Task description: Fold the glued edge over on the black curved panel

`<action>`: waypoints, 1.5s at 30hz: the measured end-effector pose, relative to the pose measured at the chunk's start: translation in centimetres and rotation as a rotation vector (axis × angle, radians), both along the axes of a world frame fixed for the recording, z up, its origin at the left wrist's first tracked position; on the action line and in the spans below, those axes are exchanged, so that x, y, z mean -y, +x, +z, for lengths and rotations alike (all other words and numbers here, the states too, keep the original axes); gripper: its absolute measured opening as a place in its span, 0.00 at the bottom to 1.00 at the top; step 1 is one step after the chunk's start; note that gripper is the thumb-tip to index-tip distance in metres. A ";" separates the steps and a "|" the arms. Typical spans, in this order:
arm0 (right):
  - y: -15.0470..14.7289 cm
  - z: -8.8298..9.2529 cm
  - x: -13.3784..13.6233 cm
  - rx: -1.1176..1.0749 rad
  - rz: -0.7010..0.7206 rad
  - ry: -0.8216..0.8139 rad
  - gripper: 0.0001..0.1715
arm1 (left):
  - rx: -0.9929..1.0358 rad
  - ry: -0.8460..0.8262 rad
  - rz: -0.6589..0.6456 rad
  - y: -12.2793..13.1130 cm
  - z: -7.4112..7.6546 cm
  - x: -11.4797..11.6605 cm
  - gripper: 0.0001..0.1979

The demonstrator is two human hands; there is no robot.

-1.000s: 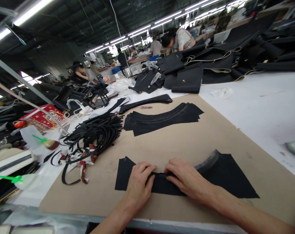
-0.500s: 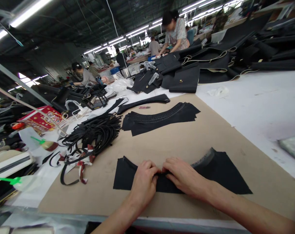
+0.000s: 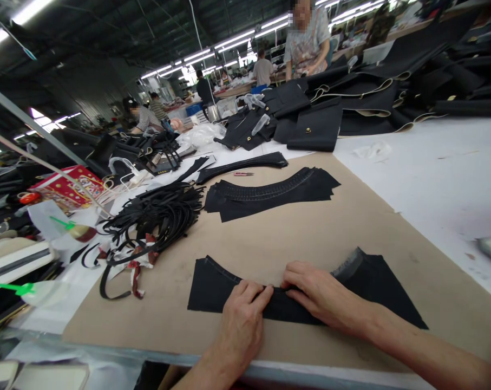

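A black curved leather-like piece (image 3: pixel 381 284) lies flat on the brown board, its concave edge facing away from me. My left hand (image 3: pixel 245 319) presses on the middle of that edge, fingers bent and held together. Beside it, my right hand (image 3: pixel 320 292) pinches the same edge between thumb and fingers, with a small gap between the hands. Left of my left hand the edge is folded over in a narrow strip; at the far right a greyish band shows along it. The fingertips partly hide the edge.
Beyond lie a stack of similar black pieces (image 3: pixel 269 195), small red-handled snips (image 3: pixel 243 174) and a bundle of black strips (image 3: pixel 164 216). Green-tipped bottles (image 3: pixel 38 292) stand at left. Black panels (image 3: pixel 316 124) are heaped at the back, where a co-worker (image 3: pixel 308 43) stands.
My right hand has shifted a little right along the edge, widening the gap between the hands. My left hand now lies flatter on the piece. The camera view has shifted slightly.
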State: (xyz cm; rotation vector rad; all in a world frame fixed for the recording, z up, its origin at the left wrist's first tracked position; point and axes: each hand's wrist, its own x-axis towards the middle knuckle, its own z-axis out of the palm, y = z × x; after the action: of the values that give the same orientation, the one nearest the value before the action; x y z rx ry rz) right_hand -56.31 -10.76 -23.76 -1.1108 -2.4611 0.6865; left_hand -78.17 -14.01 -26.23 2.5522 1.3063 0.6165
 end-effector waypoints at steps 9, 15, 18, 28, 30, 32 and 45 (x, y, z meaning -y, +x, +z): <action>1.5 0.4 0.2 0.026 0.055 0.043 0.09 | -0.130 -0.003 0.012 0.3 0.1 0.4 0.26; 2.6 -0.2 0.2 0.035 0.055 0.029 0.08 | -0.141 0.044 0.031 0.4 -0.2 1.1 0.29; 2.3 -0.2 0.6 0.060 0.035 0.019 0.07 | -0.151 0.051 0.000 -0.2 -0.1 1.1 0.29; -1.3 0.3 3.1 0.061 -0.168 -0.013 0.06 | -0.004 -0.012 0.001 -2.0 2.0 0.2 0.21; -1.3 0.1 3.1 0.054 -0.168 0.000 0.06 | 0.084 -0.052 0.049 -0.6 1.9 0.5 0.19; -1.1 -0.1 3.1 0.048 -0.157 0.021 0.06 | 0.139 -0.090 0.070 0.9 1.7 0.8 0.19; 1.7 0.1 3.5 0.060 -0.116 0.033 0.07 | 0.083 0.037 -0.001 2.8 -0.1 1.8 0.16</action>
State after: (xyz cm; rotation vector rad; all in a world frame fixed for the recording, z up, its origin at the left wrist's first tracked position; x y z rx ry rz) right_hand -54.65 -14.22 -23.69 -1.2671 -2.4251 0.5838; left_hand -75.35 -15.81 -26.30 2.5263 1.2773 0.7450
